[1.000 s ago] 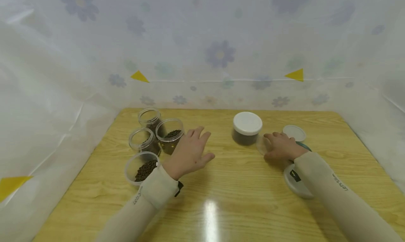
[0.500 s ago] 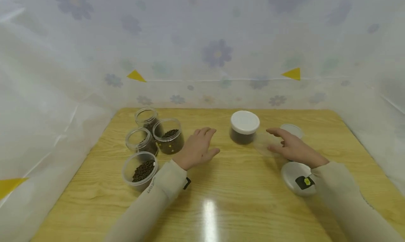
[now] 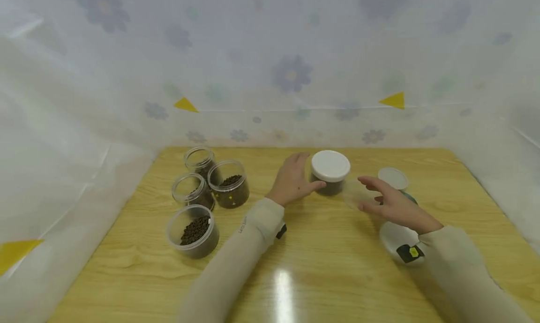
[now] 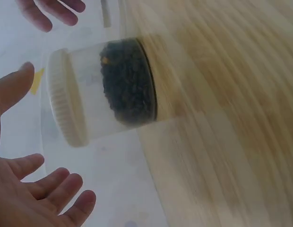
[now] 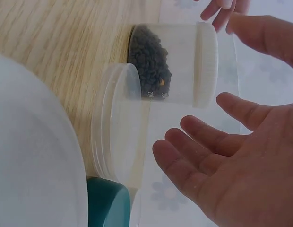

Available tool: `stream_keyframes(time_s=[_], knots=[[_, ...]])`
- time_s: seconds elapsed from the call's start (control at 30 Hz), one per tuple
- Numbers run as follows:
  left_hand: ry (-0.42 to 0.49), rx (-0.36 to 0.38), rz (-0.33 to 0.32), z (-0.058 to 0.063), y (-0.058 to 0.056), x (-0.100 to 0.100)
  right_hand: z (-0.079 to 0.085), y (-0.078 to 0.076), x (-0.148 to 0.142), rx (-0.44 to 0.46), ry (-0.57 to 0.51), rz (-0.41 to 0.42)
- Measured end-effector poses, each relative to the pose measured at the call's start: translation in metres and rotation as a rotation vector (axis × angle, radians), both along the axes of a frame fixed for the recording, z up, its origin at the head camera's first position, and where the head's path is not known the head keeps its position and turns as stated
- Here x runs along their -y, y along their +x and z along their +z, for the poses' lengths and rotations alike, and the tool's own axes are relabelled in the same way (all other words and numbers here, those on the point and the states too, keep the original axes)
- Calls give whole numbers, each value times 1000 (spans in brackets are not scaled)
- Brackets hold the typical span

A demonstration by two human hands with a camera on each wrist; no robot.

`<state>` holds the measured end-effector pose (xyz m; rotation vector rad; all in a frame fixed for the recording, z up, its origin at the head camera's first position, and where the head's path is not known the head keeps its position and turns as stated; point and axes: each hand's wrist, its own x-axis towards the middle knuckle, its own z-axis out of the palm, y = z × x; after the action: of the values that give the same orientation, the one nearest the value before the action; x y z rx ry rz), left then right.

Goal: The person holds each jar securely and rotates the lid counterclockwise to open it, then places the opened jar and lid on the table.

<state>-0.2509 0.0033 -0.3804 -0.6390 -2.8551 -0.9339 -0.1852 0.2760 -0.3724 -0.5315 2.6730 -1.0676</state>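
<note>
A clear jar with a white screw lid (image 3: 330,166) stands upright at the back, partly filled with dark pellets (image 4: 127,82). My left hand (image 3: 293,180) is at its left side, fingers spread and thumb extending across the jar's front in the head view. On the jar's other side my right hand (image 3: 394,203) hovers with its palm turned toward the jar, fingers apart and holding nothing. Beneath the right fingertips lies a translucent lid (image 5: 116,123), close beside the jar.
Several uncovered clear containers of dark pellets, among them a round tub (image 3: 194,231) and a wide jar (image 3: 228,184), are grouped at left. Near the right hand are a small pale lid (image 3: 393,177), a teal object (image 5: 107,203) and a large whitish lid (image 5: 33,146).
My left hand has moved right, from near the containers to the jar's side. My right hand has lifted off the translucent lid and turned its palm toward the jar.
</note>
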Motion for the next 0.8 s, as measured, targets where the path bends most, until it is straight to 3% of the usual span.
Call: stream_keyframes(time_s=[0.33,0.53,0.8], knots=[[19,24,39,-22,-15,-23,2,-2,5,-7,26,9],[35,37,46,-26,-22,-31,5,2,6,8,30,17],[6,164,15,-33,-21,-38,3,5,5,24,23,20]])
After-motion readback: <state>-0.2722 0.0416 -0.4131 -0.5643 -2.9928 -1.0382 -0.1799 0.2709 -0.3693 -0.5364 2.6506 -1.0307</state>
